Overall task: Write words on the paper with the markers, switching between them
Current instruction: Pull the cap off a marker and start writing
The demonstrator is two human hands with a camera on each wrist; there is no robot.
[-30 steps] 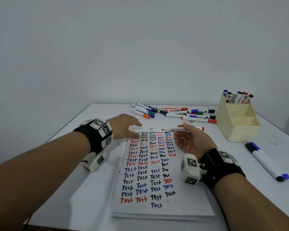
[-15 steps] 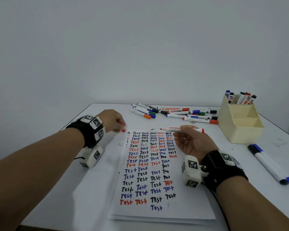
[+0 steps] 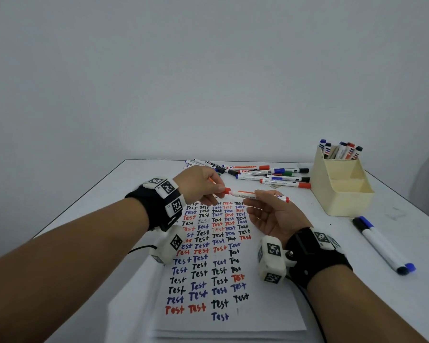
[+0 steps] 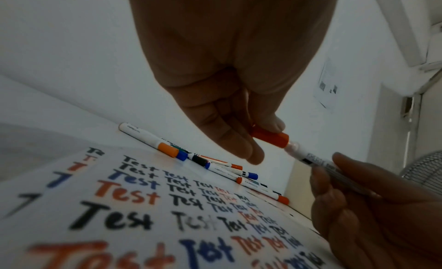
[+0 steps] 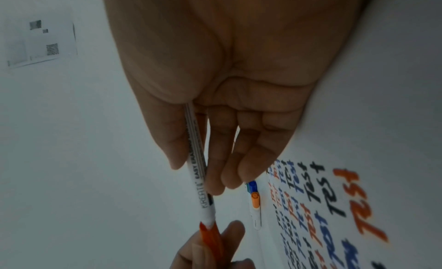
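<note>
while both hands (image 3: 235,201) hold it, the orange marker (image 3: 255,195) lies level.

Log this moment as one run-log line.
left hand: pinches orange cap | right hand: holds marker barrel | cap: at tip | paper: below

Dim, even light; wrist views blurred, edges warped

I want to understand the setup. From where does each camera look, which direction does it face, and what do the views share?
Head: on the head, facing forward and down at the paper; both forearms show.
Left wrist: along the left hand toward the orange cap.
Right wrist: along the right hand holding the marker.
Shared: all three show the cap meeting the marker.
</note>
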